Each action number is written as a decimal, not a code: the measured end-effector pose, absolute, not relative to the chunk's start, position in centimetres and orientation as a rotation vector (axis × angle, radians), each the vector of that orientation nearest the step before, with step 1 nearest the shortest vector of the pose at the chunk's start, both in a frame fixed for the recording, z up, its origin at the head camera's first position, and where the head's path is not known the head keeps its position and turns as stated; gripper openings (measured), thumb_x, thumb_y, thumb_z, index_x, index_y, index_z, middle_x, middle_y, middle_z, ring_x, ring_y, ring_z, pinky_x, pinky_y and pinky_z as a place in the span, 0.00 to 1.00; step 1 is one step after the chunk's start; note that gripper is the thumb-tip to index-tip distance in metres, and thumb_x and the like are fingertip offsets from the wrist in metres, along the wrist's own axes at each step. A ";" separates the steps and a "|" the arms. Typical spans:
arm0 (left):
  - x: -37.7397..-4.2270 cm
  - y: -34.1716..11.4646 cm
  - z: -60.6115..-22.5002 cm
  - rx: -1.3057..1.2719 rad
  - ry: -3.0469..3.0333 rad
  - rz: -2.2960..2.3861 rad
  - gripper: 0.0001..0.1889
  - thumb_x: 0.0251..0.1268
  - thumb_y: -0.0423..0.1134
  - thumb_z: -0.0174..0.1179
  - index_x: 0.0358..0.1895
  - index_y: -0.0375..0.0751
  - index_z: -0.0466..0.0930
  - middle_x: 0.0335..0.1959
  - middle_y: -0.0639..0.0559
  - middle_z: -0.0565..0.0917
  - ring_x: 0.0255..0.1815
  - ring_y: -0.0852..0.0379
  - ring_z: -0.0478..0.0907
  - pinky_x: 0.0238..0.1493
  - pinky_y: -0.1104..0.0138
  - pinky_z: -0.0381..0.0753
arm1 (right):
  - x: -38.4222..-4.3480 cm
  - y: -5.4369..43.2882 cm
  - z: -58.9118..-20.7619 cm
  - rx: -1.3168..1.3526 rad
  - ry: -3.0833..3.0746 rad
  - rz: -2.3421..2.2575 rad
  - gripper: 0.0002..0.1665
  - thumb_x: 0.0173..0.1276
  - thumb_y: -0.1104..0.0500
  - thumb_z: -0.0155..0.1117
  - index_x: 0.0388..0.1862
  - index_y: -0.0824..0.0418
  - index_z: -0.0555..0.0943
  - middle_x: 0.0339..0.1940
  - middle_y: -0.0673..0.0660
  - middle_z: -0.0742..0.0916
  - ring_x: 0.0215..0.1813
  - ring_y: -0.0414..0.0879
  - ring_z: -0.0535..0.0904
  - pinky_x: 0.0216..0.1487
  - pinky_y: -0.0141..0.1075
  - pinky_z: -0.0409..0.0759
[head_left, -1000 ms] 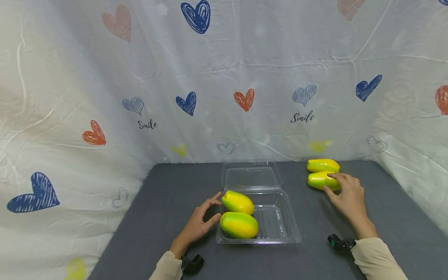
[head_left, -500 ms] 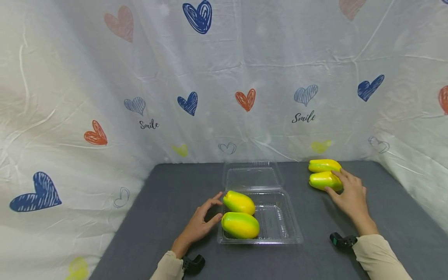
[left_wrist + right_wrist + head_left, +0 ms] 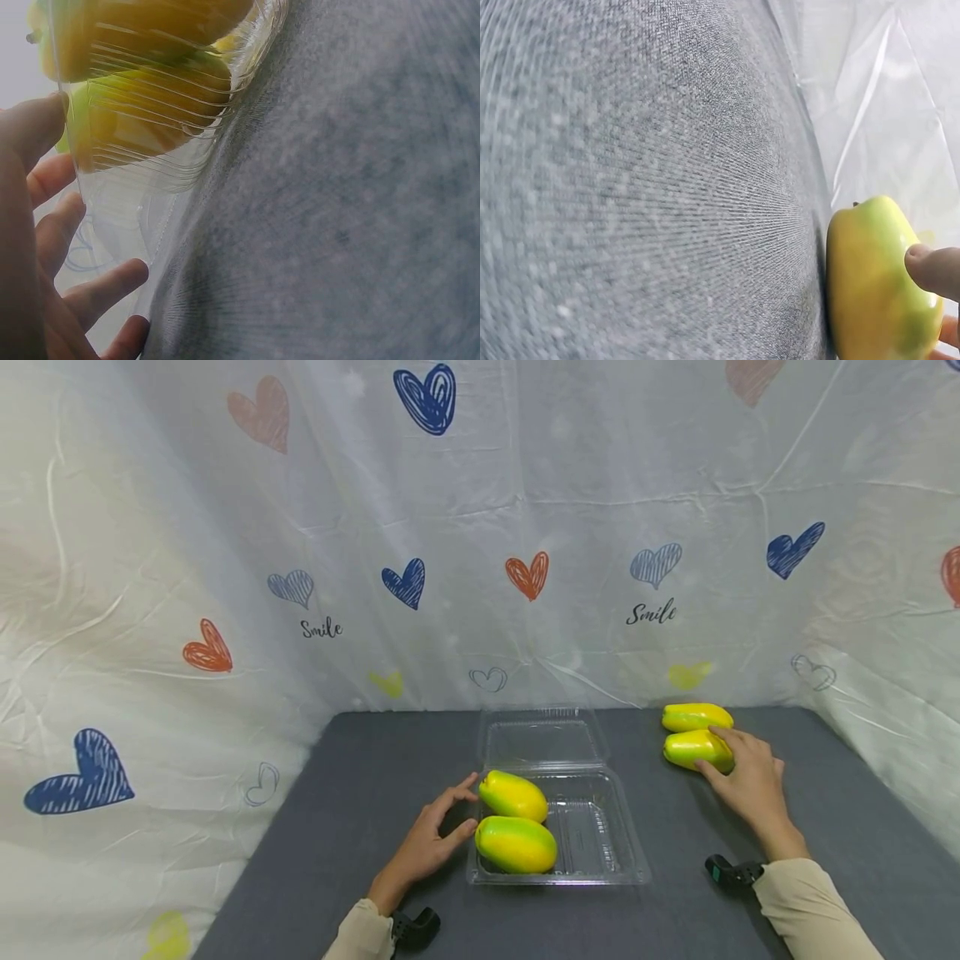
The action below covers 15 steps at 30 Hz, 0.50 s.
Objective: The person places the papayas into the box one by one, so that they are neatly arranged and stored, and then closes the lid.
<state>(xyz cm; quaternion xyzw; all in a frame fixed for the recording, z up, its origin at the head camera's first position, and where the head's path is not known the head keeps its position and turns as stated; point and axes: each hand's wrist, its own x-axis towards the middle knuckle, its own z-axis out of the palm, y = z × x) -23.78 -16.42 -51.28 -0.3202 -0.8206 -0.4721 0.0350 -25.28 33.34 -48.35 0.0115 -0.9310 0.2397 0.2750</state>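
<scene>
1. Currently, right grip: thumb and fingers hold the held fruit, yellow-green, far right on the worktop, just beside the farther fruit.
2. Left grip: fingers spread, touching the clear container, left side.
3. Lid: laid back, far side; two inside fruits, left half.
4. Change: virtually none; right-hand pair remains outside.

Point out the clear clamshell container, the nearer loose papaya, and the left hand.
Clear clamshell container (image 3: 588,831), head view: bare floor of its base.
Nearer loose papaya (image 3: 692,749), head view: middle of its visible side.
Left hand (image 3: 426,841), head view: back of the hand.
</scene>
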 end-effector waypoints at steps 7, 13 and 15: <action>-23.8 -16.4 -51.3 -0.963 -2.535 -1.442 0.16 0.77 0.41 0.58 0.63 0.48 0.73 0.82 0.55 0.62 0.82 0.44 0.58 0.73 0.32 0.58 | -25.3 33.5 -48.4 0.024 -2.495 0.647 0.34 0.62 0.61 0.74 0.65 0.71 0.75 0.59 0.79 0.74 0.58 0.77 0.65 0.48 0.67 0.58; -23.7 -16.4 -51.2 -0.939 -2.556 -1.456 0.16 0.77 0.42 0.58 0.63 0.49 0.73 0.82 0.58 0.61 0.83 0.48 0.57 0.75 0.33 0.55 | -25.2 33.5 -48.3 0.012 -2.509 0.656 0.32 0.62 0.61 0.74 0.63 0.72 0.75 0.57 0.79 0.73 0.56 0.76 0.64 0.48 0.66 0.57; -23.7 -16.4 -51.2 -0.943 -2.555 -1.455 0.16 0.77 0.41 0.58 0.63 0.49 0.73 0.82 0.58 0.61 0.83 0.48 0.57 0.75 0.33 0.55 | -25.2 33.5 -48.3 0.012 -2.514 0.668 0.31 0.63 0.61 0.73 0.62 0.72 0.75 0.58 0.79 0.72 0.57 0.76 0.63 0.48 0.67 0.57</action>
